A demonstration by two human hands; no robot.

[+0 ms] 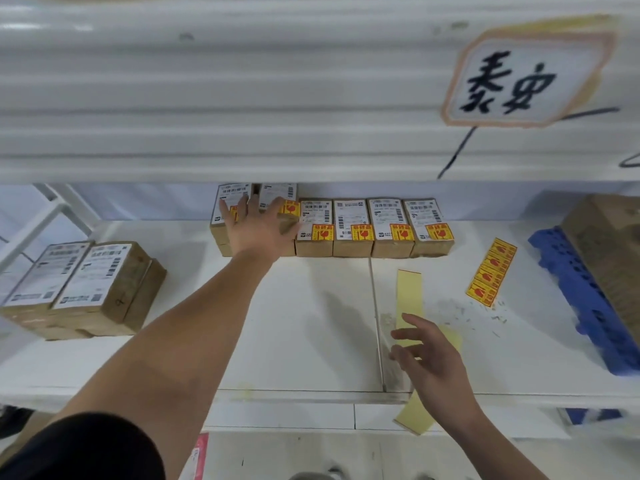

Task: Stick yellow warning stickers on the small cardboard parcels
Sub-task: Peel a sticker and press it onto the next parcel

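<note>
Left hand lies flat, fingers spread, on the raised parcels at the row's left end; right hand hovers open and empty over the backing strip. Sticker strip lies well right of it, bare shelf between.
</note>
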